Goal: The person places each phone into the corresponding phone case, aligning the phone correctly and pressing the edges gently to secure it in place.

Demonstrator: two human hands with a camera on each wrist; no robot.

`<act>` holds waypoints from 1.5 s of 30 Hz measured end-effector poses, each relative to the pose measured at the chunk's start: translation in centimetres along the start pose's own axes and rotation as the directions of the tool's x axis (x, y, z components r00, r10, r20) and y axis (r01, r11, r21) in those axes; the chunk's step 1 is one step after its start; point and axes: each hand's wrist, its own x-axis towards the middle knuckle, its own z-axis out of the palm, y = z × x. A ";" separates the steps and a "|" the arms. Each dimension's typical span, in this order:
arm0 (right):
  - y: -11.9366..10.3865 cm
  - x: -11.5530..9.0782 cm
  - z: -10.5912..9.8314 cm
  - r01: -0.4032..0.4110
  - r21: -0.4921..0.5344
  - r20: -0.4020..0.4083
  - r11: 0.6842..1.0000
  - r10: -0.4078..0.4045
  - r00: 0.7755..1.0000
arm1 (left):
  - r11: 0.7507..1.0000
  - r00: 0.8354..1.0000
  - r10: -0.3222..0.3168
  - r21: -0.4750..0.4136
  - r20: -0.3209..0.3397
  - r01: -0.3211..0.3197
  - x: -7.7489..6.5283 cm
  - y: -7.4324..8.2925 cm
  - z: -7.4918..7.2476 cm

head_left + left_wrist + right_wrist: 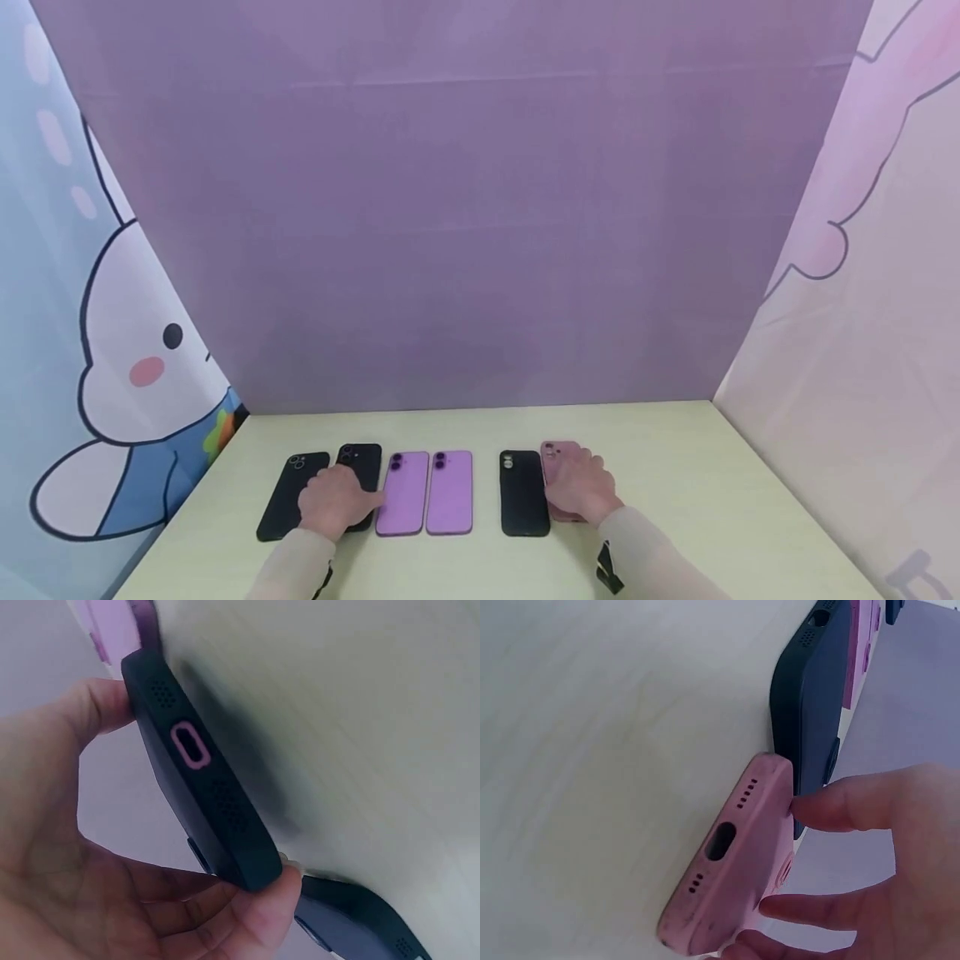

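Observation:
My left hand grips a black-cased phone by its long sides, thumb on one and fingers on the other. Its bottom edge, with a pink-rimmed port, faces the left wrist camera. A second black phone lies to its left, and a purple phone lies close on its right. My right hand holds a pink phone at its sides, the thumb on the side towards a black phone. Those two phones touch or nearly touch. The hand hides part of the pink phone's back.
Another purple phone lies in the middle of the pale table. A purple cloth wall rises behind the table's far edge. Printed cloth panels stand on the left and right.

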 end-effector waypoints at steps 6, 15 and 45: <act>0.0 0.0 -0.3 -0.040 -0.038 0.045 0.998 0.042 0.998 | 0.999 1.000 0.016 0.040 0.004 -0.016 0.0 -0.3 0.0; 0.5 -0.3 -1.2 -0.079 -0.114 0.115 0.990 0.092 0.989 | 0.999 0.998 0.003 0.033 0.059 -0.005 0.1 0.3 -0.3; 1.8 -0.4 -1.7 -0.031 -0.020 0.175 0.999 0.034 0.984 | 0.998 0.997 -0.022 0.059 0.075 0.017 -1.1 0.5 0.2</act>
